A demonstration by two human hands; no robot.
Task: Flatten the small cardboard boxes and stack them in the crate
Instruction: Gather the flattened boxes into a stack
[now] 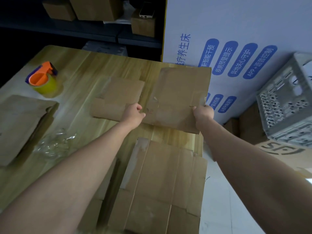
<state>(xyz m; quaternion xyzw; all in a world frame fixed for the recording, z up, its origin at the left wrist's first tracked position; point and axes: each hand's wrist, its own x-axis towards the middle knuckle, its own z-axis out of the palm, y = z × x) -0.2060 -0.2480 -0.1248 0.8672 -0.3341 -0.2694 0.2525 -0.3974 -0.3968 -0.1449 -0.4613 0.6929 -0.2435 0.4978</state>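
A flattened brown cardboard box (179,97) is held just above the wooden table (87,68) near its far right edge. My left hand (133,114) grips its near left edge and my right hand (202,114) pinches its near right corner. Another flattened box (118,98) lies on the table to the left, partly under the held one. A larger flattened box (162,186) lies close to me. The grey perforated crate (285,105) stands off the table at the right, tilted in view.
An orange tape dispenser with yellowish tape (43,80) sits at the table's far left. A cardboard piece (22,122) lies at the left edge, with crumpled clear tape (55,144) beside it. A white printed board (236,39) stands behind the table; boxes fill dark shelves (94,31).
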